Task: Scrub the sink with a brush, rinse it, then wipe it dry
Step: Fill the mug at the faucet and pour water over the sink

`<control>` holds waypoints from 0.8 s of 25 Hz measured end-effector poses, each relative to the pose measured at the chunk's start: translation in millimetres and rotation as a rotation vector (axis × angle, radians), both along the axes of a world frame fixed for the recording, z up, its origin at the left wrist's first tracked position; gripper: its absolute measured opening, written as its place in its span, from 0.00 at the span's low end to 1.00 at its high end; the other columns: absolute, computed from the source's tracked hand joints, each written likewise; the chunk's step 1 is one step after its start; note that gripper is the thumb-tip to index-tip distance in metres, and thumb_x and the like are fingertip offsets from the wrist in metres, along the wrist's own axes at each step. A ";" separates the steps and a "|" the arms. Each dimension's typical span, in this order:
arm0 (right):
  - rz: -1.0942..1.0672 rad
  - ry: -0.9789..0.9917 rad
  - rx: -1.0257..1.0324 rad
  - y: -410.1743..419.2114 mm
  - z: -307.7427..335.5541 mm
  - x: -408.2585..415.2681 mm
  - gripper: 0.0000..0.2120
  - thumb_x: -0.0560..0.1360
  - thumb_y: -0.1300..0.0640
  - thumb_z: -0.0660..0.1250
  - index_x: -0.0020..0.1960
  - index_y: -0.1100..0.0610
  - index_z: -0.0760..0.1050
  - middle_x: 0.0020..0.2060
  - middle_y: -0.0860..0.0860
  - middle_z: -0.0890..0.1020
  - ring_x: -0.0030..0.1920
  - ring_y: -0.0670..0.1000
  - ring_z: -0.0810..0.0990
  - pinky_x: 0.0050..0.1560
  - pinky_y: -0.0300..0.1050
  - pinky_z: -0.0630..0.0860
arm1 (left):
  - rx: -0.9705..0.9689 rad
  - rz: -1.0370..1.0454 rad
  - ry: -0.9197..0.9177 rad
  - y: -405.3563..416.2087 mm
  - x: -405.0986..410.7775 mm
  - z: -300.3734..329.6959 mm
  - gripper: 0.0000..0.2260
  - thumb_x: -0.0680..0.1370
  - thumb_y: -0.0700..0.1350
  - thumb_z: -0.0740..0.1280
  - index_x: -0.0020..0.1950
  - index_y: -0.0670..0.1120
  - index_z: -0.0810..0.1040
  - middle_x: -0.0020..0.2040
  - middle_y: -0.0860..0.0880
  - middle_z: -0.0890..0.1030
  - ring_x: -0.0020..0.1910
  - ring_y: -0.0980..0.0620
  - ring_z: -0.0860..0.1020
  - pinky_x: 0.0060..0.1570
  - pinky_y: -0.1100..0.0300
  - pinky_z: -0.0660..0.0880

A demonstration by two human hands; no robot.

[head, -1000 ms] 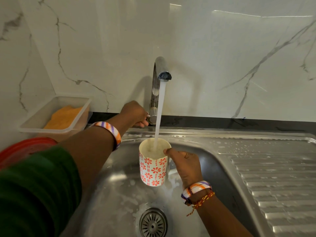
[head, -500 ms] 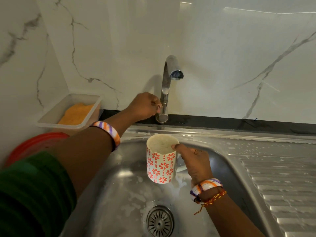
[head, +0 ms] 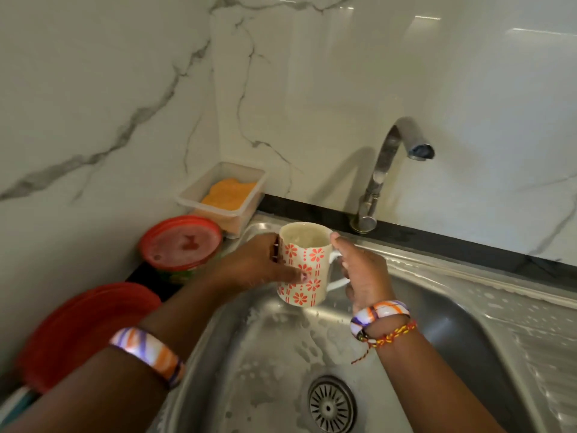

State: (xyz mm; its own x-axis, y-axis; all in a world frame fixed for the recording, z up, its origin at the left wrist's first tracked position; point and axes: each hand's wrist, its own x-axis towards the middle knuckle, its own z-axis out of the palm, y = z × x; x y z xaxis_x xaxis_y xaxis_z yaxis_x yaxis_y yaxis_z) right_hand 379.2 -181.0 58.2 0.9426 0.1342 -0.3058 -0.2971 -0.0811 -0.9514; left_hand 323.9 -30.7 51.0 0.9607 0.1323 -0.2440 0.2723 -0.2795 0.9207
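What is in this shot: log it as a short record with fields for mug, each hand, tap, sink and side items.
mug: white with red flowers, held upright above the basin, liquid inside
right hand: grips the mug's handle
left hand: fingers against the mug's side
tap: no water running
sink: steel basin, suds on its floor, drain strainer uncovered
side items: clear tub with orange contents at the wall; red lid on a container beside it
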 end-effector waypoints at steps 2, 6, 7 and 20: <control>0.041 0.033 0.004 13.3 -2.0 0.8 0.11 0.73 0.50 0.67 0.36 0.54 0.74 0.34 0.48 0.75 0.36 0.44 0.71 0.31 0.38 0.63 | -0.084 0.126 -0.100 -2.1 -2.7 -13.2 0.22 0.67 0.38 0.75 0.58 0.48 0.74 0.55 0.48 0.81 0.52 0.52 0.80 0.53 0.52 0.78; 0.126 0.094 0.091 24.0 -10.5 3.1 0.11 0.75 0.50 0.64 0.35 0.54 0.73 0.18 0.43 0.70 0.23 0.42 0.65 0.17 0.31 0.58 | -0.031 0.245 -0.224 2.6 -1.7 -30.3 0.32 0.62 0.43 0.80 0.62 0.51 0.70 0.55 0.53 0.79 0.52 0.56 0.78 0.48 0.59 0.79; 0.148 0.095 0.134 24.6 -11.6 2.8 0.12 0.75 0.51 0.63 0.35 0.54 0.72 0.17 0.44 0.68 0.19 0.42 0.63 0.16 0.31 0.55 | -0.021 0.258 -0.258 1.2 -0.6 -32.9 0.34 0.61 0.44 0.80 0.62 0.53 0.68 0.55 0.54 0.78 0.53 0.56 0.77 0.49 0.58 0.78; 0.274 -0.051 0.200 17.0 -28.6 22.9 0.16 0.80 0.54 0.57 0.40 0.57 0.78 0.33 0.50 0.80 0.32 0.47 0.72 0.34 0.40 0.68 | 0.100 0.451 -0.268 19.6 -10.2 -10.4 0.31 0.62 0.42 0.79 0.62 0.49 0.72 0.52 0.51 0.79 0.50 0.53 0.78 0.45 0.58 0.78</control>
